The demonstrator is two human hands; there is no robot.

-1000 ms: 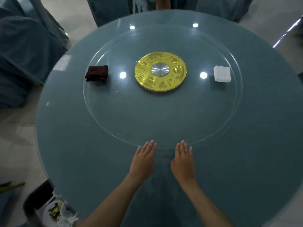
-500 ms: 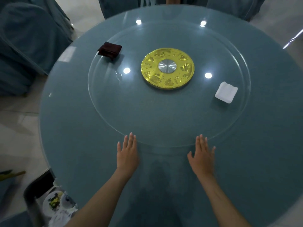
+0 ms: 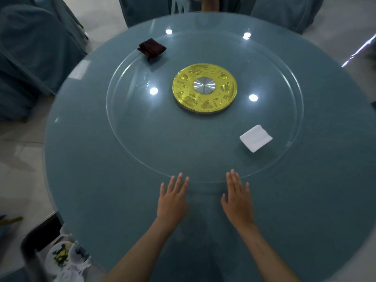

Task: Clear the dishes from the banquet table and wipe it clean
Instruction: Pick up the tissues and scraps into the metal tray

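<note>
Both hands are down on the round banquet table (image 3: 91, 180), palms flat, near side. Left hand (image 3: 172, 202): fingers straight and slightly spread, grasping nothing, tips right at the near rim of the glass turntable (image 3: 162, 139). Right hand (image 3: 238, 202): same pose, fingers extended, nothing held, tips also at the rim. The hands are apart, with a strip of bare tabletop between them. No dishes on the tabletop; used dishes (image 3: 61, 257) with food scraps sit below the table edge at lower left, beside a dark frame (image 3: 34, 241), can't tell what kind. On the turntable: a folded white cloth (image 3: 256, 137) on the near right, inside the rim, nearer the right hand; a folded dark red cloth (image 3: 151, 47) at the far-left rim; a gold disc hub (image 3: 204, 87) with a silver centre in the middle. Ceiling lights reflect off the glass. Covered chairs (image 3: 30, 47) stand round the far and left sides.
</note>
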